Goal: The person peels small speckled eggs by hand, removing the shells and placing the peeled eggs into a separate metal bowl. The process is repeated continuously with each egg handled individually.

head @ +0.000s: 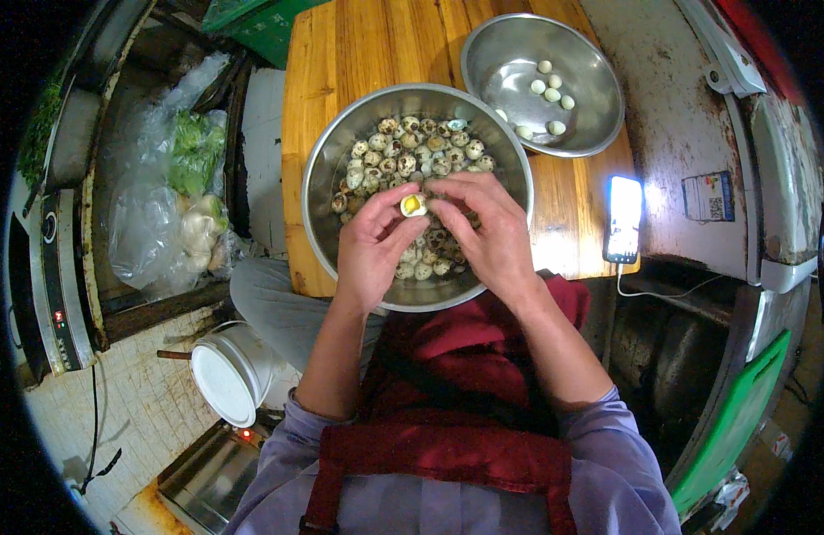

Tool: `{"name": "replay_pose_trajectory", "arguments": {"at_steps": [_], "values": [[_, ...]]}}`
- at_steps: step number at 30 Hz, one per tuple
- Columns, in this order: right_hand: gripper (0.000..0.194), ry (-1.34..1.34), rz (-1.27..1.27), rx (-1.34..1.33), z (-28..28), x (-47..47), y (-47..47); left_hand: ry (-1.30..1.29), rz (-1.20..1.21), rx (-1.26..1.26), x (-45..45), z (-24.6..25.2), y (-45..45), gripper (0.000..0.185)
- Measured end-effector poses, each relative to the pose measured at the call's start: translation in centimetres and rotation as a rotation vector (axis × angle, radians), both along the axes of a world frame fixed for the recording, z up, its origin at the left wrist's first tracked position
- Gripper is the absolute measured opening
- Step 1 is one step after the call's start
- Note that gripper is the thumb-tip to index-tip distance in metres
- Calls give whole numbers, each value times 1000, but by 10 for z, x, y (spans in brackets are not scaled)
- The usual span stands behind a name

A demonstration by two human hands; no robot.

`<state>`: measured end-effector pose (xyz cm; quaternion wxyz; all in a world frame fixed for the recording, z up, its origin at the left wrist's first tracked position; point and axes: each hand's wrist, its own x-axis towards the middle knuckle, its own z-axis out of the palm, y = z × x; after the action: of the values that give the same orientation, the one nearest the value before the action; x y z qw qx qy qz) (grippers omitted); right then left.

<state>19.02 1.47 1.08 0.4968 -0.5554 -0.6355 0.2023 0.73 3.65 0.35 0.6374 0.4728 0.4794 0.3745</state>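
Observation:
Over a large steel bowl (318,231) of speckled quail eggs (406,164), my left hand (375,237) holds a small quail egg (413,204) between thumb and fingers. The egg is broken, with yellow yolk showing in the white. My right hand (482,227) is close against the egg's right side, fingers bent; whether it grips anything is hidden. At the upper right, a second steel bowl (479,60) holds several peeled quail eggs (552,95). A bluish shell fragment (457,124) lies among the speckled eggs.
Both bowls stand on a wooden table (378,40). A lit phone (624,219) with a white cable is at its right edge. Plastic bags of vegetables (196,157) lie at left. A lidded white bucket (223,381) stands lower left, a green board (733,428) lower right.

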Motion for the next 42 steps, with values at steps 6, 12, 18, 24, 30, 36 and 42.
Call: {"name": "replay_pose_trajectory", "arguments": {"at_steps": [6, 12, 18, 24, 30, 36, 42], "values": [[16, 50, 46, -123, -2, -1, -5, 14, -1, 43, -2, -1, 0, 42], [13, 36, 2, -138, -4, -3, -6, 52, -46, -23, -2, -1, 0, 44], [12, 117, 120, -219, 0, 6, -7, -108, -109, 140, -3, 0, -5, 44], [12, 308, 4, -258, -5, 5, -4, -81, -94, 10, -12, -4, -1, 45], [11, 229, -115, -305, -2, 3, -5, -209, 4, 60, -9, -6, -1, 41], [17, 161, 34, -182, 2, 0, -2, -118, 27, 31, -8, -10, 1, 40], [16, 119, 67, -177, 0, -2, -3, -119, 35, 113, -6, -11, -1, 36]]}}
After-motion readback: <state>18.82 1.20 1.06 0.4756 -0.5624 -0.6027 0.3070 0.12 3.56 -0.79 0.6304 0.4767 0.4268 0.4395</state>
